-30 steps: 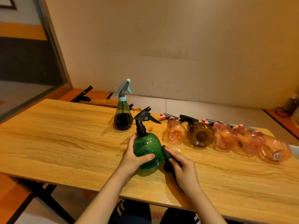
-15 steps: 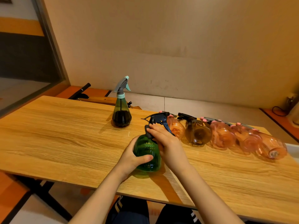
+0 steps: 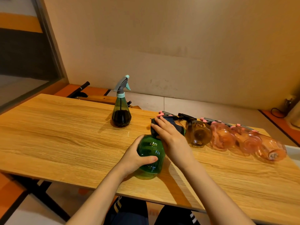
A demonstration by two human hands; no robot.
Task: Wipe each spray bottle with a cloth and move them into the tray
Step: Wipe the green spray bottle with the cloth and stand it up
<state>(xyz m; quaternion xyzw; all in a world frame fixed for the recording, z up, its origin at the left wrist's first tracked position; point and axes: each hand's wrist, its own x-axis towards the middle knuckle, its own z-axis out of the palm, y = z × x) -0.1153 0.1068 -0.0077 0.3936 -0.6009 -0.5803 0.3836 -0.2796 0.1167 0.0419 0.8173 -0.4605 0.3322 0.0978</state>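
One wooden table (image 3: 65, 135) fills most of the view, with a plain beige wall (image 3: 162, 46) behind it. Both of a person's bare arms reach in from the bottom edge and meet at a round green spray bottle (image 3: 150, 157) standing near the table's front edge.

The left hand (image 3: 134, 158) grips the green bottle's body from the left side, fingers wrapped behind it and the thumb lying across its front. The right hand (image 3: 168, 137) sits just above and to the right of the left hand, over the bottle's spray head. Its fingers curl down around a dark cloth (image 3: 174, 123), pressing the cloth onto the spray head, which is mostly hidden beneath it.

To the right of the right hand, a row of bottles lies on its side along the table's far edge: an amber bottle (image 3: 198, 135) just beside the hand, then three pink bottles (image 3: 246, 142) touching one another. The corner of a pale tray (image 3: 293, 151) shows at the right edge, beyond the last pink bottle.

Beyond the hands and to their left, well apart, a tall dark green bottle (image 3: 121, 114) with a grey and teal trigger stands upright.
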